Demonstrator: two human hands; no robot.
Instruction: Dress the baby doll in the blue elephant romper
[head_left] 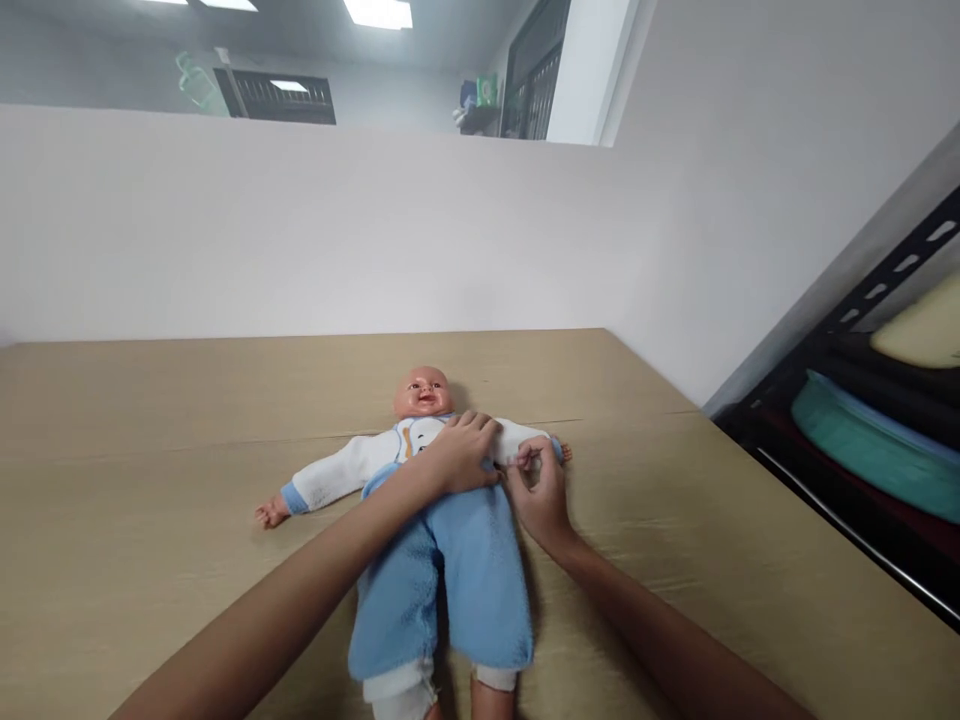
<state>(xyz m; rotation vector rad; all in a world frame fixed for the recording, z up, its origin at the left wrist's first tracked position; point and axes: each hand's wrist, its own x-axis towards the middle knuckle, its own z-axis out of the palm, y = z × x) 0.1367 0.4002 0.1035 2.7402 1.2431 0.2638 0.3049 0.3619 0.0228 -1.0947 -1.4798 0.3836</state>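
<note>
A baby doll (pixel 424 392) lies on its back on the wooden table, head toward the far wall and arms spread. It wears a white shirt (pixel 337 475) with blue cuffs and a cartoon print on the chest, and light blue trousers (pixel 480 575). My left hand (pixel 466 452) rests across the doll's chest, fingers curled over the shirt's side near the armpit, covering part of the print. Just below the sleeve on that same side, my right hand (pixel 541 492) pinches with thumb and fingertips. What lies between those fingertips is too small to make out.
The table (pixel 187 400) meets a white wall (pixel 315 230) at its far edge. At the right stands a black metal shelf (pixel 825 420) holding a teal basin (pixel 877 450) and a pale yellow item (pixel 922 325). Above the wall, an opening shows another room.
</note>
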